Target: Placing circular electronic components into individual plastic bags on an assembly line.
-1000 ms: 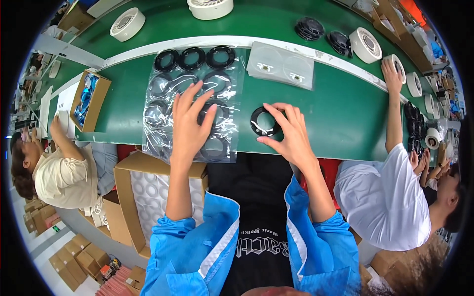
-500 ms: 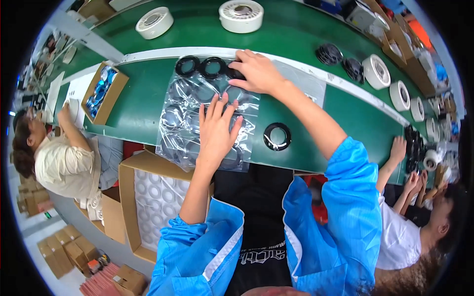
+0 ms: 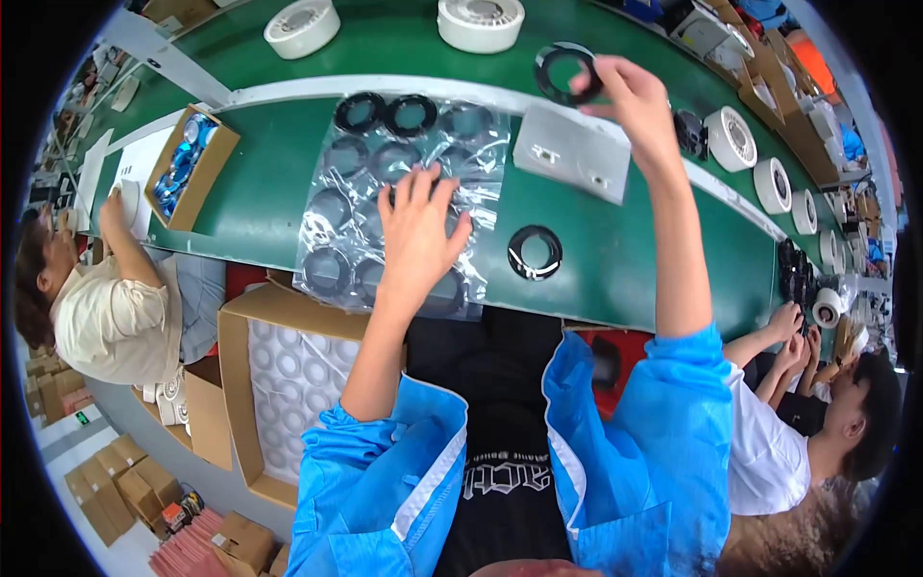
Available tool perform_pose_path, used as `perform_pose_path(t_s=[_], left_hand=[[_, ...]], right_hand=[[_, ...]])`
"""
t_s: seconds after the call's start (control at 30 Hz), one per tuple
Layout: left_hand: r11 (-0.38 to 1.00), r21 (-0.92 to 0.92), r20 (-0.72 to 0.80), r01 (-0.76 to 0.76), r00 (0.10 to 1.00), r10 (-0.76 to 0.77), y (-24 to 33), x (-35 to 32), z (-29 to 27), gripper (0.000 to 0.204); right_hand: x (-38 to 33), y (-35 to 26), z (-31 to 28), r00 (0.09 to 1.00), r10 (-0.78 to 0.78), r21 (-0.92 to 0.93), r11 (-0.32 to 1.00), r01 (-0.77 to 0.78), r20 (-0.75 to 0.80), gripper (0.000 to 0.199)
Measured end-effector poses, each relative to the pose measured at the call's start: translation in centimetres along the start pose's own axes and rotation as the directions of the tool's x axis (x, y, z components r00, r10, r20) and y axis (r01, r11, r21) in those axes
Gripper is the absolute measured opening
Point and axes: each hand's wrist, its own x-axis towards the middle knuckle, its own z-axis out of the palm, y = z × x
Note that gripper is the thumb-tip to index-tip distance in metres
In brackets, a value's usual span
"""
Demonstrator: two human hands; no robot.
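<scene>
A clear plastic sheet or bag [image 3: 433, 163] lies on the green table, with several black rings showing beneath or inside it. My left hand [image 3: 418, 231] rests on it palm down, fingers spread. My right hand [image 3: 630, 101] is raised beyond the white rail and pinches a black ring [image 3: 545, 79] by its right side. Two darker black rings [image 3: 390, 116] sit along the sheet's far edge, looking uncovered. One more glossy ring [image 3: 517, 252] lies on the table right of the sheet. Behind it is a translucent greyish plastic packet [image 3: 567, 154].
Past the white rail [image 3: 298, 87], a green surface carries round white housings [image 3: 481, 27]. To the left stands a small carton [image 3: 216, 173] of blue parts. A carton [image 3: 236, 385] of white rings is below the table edge. Co-workers sit at left and right.
My right hand has lifted a black ring off the sheet's far right corner and carried it right and away, over the rail. My left hand stays on the sheet.
</scene>
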Motion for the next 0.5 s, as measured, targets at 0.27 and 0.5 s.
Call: perform_pose_path(t_s=[0.27,0.5], left_hand=[[0.991,-0.132,0.032,-0.029,0.999,0.033,0.3,2.7,-0.9,0.050],[0.914,-0.280,0.165,-0.295,0.923,0.348,4.9,0.1,-0.2,0.061]], right_hand=[[-19.6,8.2,-4.1,0.903,0.409,-0.188,0.884,-0.427,-0.131,0.026],[-21.4,5.4,-1.4,0.989,-0.142,-0.700,0.710,0.069,-0.047,0.057]])
